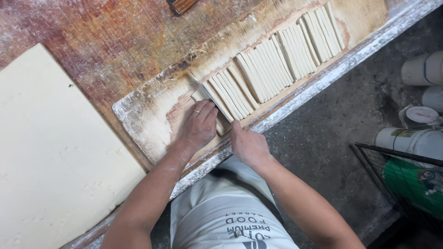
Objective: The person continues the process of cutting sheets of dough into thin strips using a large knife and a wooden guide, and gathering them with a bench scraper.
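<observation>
My left hand (199,123) lies flat, fingers together, palm down on the floury board (147,117), its fingertips pressed against the near end of the row of dough strips (272,62). A ring shows on one finger. My right hand (247,144) sits at the board's front edge, fingers curled down against the last strips (224,123); whether it grips one I cannot tell, the fingertips being hidden. The hands are near each other but not touching. The strips stand on edge, packed side by side in bundles, running diagonally along the board toward the far right. A large flat dough sheet (50,147) lies on the table (106,41) to the left. White buckets (417,69) stand on the floor, right.
</observation>
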